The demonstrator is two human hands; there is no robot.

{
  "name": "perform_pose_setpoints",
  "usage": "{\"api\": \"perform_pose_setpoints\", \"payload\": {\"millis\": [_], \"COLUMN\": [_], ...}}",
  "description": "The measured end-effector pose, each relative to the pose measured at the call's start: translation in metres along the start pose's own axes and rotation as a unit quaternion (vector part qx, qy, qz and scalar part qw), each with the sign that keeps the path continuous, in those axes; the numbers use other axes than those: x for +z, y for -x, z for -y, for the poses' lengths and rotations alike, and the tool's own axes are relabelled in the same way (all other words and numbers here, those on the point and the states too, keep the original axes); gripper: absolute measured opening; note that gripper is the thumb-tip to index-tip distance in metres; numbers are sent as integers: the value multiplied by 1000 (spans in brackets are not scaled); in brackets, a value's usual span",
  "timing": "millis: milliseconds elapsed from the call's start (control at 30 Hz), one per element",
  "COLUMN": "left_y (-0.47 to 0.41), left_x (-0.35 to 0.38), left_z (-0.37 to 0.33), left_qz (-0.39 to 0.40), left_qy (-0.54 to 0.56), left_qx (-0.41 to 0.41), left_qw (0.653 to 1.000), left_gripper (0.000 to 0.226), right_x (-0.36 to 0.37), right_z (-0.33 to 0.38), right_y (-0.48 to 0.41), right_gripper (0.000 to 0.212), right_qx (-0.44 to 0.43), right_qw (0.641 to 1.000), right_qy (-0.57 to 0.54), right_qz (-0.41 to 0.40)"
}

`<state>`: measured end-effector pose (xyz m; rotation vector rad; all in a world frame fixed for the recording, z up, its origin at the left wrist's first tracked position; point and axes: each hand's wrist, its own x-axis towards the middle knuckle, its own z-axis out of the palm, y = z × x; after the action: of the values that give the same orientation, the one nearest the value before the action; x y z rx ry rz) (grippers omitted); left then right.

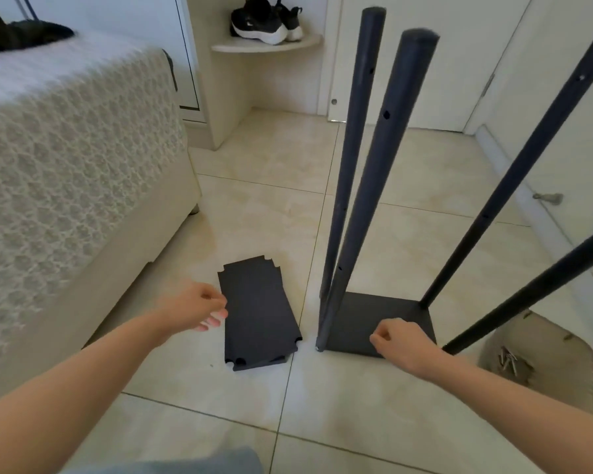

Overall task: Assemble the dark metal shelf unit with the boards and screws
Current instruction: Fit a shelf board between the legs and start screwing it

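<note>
We see a bright room under soft, even light, and the white fuzzy bedspread (pixel 48 56) blows out at upper left. The glossy cream floor tiles (pixel 254 206) hold only faint shadows. Motion blur softens everything, and wide-angle distortion splays the tall dark metal poles (pixel 375 165) outward.

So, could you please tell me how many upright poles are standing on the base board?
4: the far-left pole, near-left pole, far-right pole and near-right pole, one at each corner of the base board. None appears hidden.
</note>
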<state>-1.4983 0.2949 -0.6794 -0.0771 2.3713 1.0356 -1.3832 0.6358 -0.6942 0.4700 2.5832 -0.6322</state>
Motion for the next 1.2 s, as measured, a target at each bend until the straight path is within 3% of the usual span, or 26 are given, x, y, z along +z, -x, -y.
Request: {"api": "perform_pose_setpoints", "payload": {"millis": [233, 433, 533, 667, 867, 1067, 1200], "left_y": [-34, -54, -63, -74, -80, -82, -82], "left_x": [36, 80, 104, 123, 129, 128, 120], "left_z": [67, 88, 94, 101, 102, 98, 91], "left_qz": [-17, -19, -1, -43, -37, -95, -127], "left_qy": [80, -42, -27, 47, 196, 270, 329], "left_qx": [-80, -77, -77, -103, -167, -203, -221], "left_qw": [993, 996, 997, 993, 966, 936, 909], "left_gripper": [8, 23, 29, 36, 42, 35, 30], "right_x": [71, 112, 125, 134, 151, 143, 135], "right_z": [29, 50, 60, 70, 74, 69, 65], "right_y": [-51, -80, -97, -115, -129, -126, -125], "right_gripper": [29, 26, 30, 24, 11, 28, 22], "right_qx": [26, 34, 70, 121, 213, 212, 189], "right_qw": [991, 979, 967, 920, 884, 838, 763], "right_qy": [-71, -132, -182, -245, -376, -449, -552], "right_qz": [106, 153, 163, 279, 176, 223, 279]}}
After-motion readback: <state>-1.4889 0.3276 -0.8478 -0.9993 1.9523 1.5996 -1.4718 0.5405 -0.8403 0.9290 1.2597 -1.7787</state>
